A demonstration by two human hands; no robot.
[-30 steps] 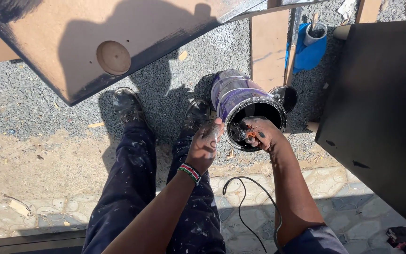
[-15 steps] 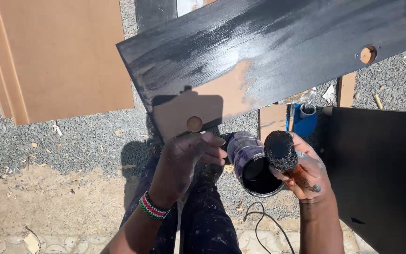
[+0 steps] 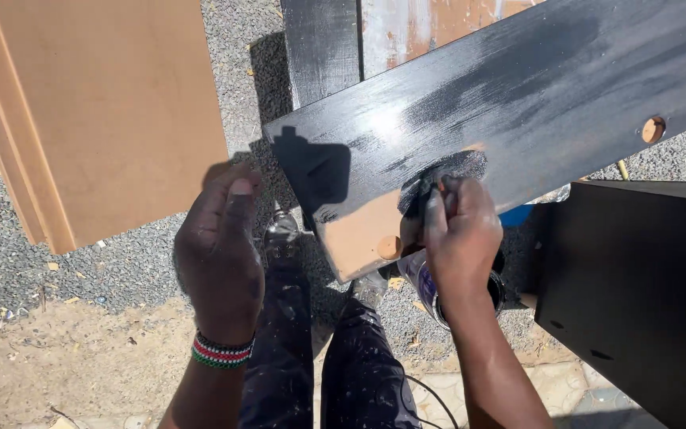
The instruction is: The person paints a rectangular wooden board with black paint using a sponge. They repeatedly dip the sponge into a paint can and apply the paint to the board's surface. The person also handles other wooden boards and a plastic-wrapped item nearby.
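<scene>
The right hand is closed in a tight grip on a dark applicator, probably a sponge or pad, though the fingers hide most of it. It presses on the board, at the edge of the black coat where bare wood still shows near a round dowel hole. The board lies tilted across the view, mostly painted black. Just below the right hand sits a paint can, largely hidden by the wrist. The left hand hangs open and holds nothing, left of the board and apart from it, a beaded band on its wrist. An unpainted brown panel lies on the gravel at left, a black panel at right.
</scene>
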